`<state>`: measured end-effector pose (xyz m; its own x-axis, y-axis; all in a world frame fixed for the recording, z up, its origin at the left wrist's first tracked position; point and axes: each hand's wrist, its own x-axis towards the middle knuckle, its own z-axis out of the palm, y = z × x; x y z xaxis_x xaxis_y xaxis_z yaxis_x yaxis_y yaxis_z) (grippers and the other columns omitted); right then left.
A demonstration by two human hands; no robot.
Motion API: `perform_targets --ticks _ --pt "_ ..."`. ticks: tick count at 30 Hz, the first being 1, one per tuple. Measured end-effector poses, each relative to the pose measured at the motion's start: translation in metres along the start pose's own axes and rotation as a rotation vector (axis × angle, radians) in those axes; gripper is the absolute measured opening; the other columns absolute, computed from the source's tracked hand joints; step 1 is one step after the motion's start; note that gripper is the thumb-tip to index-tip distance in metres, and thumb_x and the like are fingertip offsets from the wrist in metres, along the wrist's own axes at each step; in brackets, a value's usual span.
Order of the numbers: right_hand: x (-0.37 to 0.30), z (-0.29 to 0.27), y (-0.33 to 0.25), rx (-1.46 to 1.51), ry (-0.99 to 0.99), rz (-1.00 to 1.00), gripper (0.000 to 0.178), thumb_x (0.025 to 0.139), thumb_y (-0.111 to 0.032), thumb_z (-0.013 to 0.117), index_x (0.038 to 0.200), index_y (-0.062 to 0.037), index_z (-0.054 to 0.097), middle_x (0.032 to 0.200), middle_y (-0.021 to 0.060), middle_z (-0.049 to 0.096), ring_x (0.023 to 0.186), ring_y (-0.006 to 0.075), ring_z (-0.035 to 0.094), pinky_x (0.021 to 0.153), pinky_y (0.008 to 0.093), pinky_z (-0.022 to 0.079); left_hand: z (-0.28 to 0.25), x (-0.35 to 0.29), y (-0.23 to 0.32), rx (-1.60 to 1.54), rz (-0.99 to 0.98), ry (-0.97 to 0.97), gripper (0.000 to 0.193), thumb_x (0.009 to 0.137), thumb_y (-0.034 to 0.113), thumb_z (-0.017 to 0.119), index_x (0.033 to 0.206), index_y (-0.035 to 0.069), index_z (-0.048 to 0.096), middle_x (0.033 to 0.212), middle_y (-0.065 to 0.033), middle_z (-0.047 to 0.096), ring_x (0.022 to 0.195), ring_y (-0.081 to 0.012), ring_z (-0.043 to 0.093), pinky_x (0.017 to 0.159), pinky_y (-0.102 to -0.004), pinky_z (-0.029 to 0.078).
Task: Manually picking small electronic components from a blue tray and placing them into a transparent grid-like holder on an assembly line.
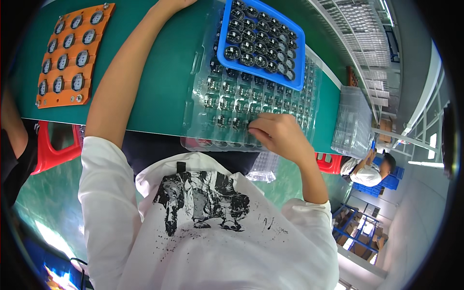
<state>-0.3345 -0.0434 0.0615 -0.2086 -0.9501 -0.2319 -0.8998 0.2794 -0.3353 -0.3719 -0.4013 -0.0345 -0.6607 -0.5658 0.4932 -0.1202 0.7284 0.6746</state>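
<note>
My right hand (279,133) is over the near part of a clear plastic tray (193,113), thumb and fingertips drawn together at one of its pockets. Whatever is between those fingertips is too small to make out. Many pockets hold small dark round parts (227,103). On the tray's far part rests a blue shallow tray (300,58), filled with rows of similar round black parts (247,46). My left arm reaches far across the table, and only the edge of my left hand (180,3) shows at the top of the picture; its fingers are out of sight.
An orange board (57,99) with rows of round parts lies left on the green table (162,79). Stacked clear trays (352,118) stand at the right. Red stools (53,152) are below the table edge. Another person (367,171) is farther off; someone's arm shows at far left.
</note>
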Motion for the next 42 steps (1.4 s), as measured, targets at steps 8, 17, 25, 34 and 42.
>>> perform_targets --ticks 8,17,25,34,42 --pt "0.021 -0.067 0.050 0.026 0.443 0.095 0.007 0.084 0.000 0.065 0.091 0.0018 0.069 0.074 0.0106 0.063 0.062 0.0176 0.056 0.057 0.0255 0.043 -0.001 0.001 -0.005 -0.001 -0.019 -0.004 0.020 0.085 0.021 0.055 0.087 0.006 0.068 0.089 -0.0193 0.068 0.088 -0.0384 0.065 0.077 -0.0477 0.051" --pt "0.079 -0.071 0.116 -0.325 0.587 0.118 0.008 0.085 -0.008 0.068 0.089 -0.0023 0.070 0.078 0.0095 0.059 0.062 0.0216 0.057 0.059 0.0330 0.045 -0.001 0.000 0.001 -0.006 0.006 0.005 0.018 0.084 0.020 0.056 0.087 0.007 0.068 0.087 -0.0184 0.068 0.086 -0.0379 0.065 0.077 -0.0478 0.051" --pt "0.089 -0.067 0.114 -0.358 0.544 0.090 0.008 0.085 -0.010 0.067 0.089 -0.0037 0.070 0.081 0.0093 0.060 0.067 0.0276 0.060 0.062 0.0366 0.046 -0.001 0.000 -0.003 -0.005 -0.003 0.015 0.018 0.084 0.020 0.056 0.086 0.006 0.067 0.087 -0.0184 0.068 0.086 -0.0381 0.065 0.076 -0.0478 0.051" --pt "0.089 -0.062 0.117 -0.372 0.563 0.078 0.007 0.084 -0.009 0.067 0.088 -0.0043 0.070 0.082 0.0089 0.061 0.070 0.0284 0.061 0.063 0.0367 0.047 0.000 0.000 -0.004 -0.008 0.001 0.008 0.019 0.085 0.020 0.055 0.086 0.006 0.068 0.087 -0.0189 0.068 0.086 -0.0379 0.065 0.077 -0.0478 0.051" --pt "0.089 -0.052 0.121 -0.372 0.610 0.088 0.007 0.083 -0.009 0.067 0.087 -0.0048 0.070 0.083 0.0088 0.061 0.072 0.0293 0.062 0.064 0.0380 0.048 -0.002 0.000 -0.001 0.011 -0.008 0.015 0.019 0.085 0.020 0.055 0.086 0.006 0.068 0.087 -0.0188 0.068 0.086 -0.0380 0.065 0.077 -0.0480 0.051"
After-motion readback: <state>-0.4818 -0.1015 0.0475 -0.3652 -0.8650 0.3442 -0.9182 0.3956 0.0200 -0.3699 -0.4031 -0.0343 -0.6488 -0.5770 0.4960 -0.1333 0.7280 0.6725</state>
